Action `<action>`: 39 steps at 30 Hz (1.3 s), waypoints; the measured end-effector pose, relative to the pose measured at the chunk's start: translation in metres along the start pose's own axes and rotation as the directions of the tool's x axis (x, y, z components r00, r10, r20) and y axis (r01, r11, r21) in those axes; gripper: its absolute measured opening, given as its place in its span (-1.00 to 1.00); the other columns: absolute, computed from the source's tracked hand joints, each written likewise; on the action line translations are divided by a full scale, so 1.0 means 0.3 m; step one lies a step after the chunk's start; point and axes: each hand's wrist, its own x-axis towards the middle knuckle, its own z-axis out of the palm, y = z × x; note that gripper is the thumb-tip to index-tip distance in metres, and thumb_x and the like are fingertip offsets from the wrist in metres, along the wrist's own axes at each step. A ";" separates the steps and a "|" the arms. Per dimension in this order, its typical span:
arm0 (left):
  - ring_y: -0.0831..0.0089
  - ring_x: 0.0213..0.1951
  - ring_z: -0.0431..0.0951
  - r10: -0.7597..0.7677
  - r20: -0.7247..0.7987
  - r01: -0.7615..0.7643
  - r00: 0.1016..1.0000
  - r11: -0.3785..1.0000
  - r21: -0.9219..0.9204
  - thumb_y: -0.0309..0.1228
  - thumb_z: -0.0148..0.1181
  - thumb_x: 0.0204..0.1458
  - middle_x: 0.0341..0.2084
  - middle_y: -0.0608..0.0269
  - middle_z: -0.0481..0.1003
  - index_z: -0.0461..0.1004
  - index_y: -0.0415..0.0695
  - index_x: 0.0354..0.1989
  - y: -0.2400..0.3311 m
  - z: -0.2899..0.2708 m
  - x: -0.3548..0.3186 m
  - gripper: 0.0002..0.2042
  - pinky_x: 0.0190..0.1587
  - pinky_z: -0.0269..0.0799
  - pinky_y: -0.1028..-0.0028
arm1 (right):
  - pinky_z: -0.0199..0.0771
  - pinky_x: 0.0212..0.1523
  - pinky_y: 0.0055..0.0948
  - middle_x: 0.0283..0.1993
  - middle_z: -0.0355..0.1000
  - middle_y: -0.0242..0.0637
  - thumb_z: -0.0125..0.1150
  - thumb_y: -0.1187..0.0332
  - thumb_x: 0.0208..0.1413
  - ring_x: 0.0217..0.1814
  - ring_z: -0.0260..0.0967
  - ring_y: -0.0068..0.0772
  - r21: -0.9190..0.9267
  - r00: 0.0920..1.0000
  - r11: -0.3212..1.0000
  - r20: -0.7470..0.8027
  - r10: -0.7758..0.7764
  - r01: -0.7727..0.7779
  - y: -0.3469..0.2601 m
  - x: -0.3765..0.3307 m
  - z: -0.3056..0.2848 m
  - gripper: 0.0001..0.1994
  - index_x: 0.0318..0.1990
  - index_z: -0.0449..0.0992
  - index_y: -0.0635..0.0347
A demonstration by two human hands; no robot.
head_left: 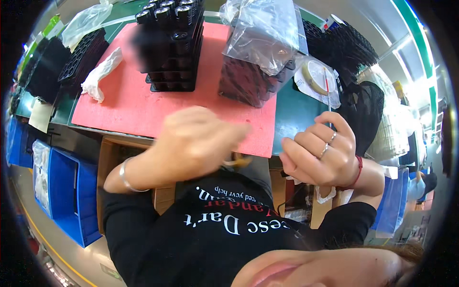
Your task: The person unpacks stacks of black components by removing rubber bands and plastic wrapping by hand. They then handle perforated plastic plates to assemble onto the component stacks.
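Left hand (pixel 193 141): motion-blurred, fingertips indistinct; whether its grip holds anything, I cannot tell.

Right hand (pixel 327 153): two rings, fingers curled inward; contents of the grip, if any, hidden from me.

Yellowish item (pixel 237 161): just below the left hand, smeared, kind unclear.

Pink mat (pixel 119 105): on the green bench (pixel 296 115), partly covered by the left hand.

Thin rod (pixel 327 81): partly red, lower end lost near the right hand; contact uncertain.

Black trays (pixel 172 79): stacked, left flank blurred, topmost cylinders (pixel 165 10) cut off above.

Dark stack (pixel 241 81): veiled by clear plastic (pixel 263 38).
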 end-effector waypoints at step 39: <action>0.51 -0.61 0.40 -0.226 -0.224 0.299 0.948 0.873 0.386 -0.30 0.07 0.19 -0.61 0.27 0.46 0.48 -0.10 -0.29 -0.181 -0.104 0.342 -0.85 -0.48 0.31 0.51 | 0.33 -0.27 -0.46 -0.42 0.41 -0.60 0.10 0.29 -0.06 -0.35 0.41 -0.59 -0.443 0.937 0.878 -0.350 0.018 -0.182 0.278 0.062 0.123 -0.98 -0.45 0.45 -0.10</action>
